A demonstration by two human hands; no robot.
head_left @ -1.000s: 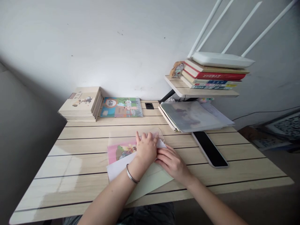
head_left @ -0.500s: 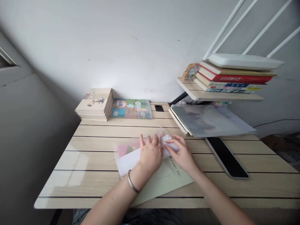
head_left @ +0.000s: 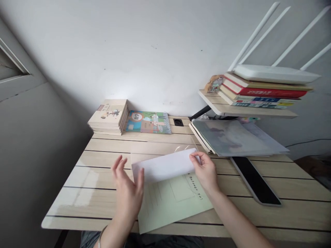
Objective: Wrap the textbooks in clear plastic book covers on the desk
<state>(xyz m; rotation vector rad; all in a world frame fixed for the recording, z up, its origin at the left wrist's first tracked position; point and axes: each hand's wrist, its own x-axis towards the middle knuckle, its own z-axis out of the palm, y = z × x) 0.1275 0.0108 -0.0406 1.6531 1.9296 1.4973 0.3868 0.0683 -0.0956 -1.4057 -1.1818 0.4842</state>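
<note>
Two hands work mid-bench: right hand (head_left: pixel 205 170) pinches the white paper (head_left: pixel 165 166), seemingly over a green sheet (head_left: pixel 170 203); left hand (head_left: pixel 128 193) hovers released.

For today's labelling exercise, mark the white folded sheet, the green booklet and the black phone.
white folded sheet (head_left: pixel 165 167), head view, middle of sheet.
green booklet (head_left: pixel 170 203), head view, bare cover.
black phone (head_left: pixel 254 181), head view, screen centre.

Head camera looks forward and down (close) over the desk (head_left: pixel 103 193).
</note>
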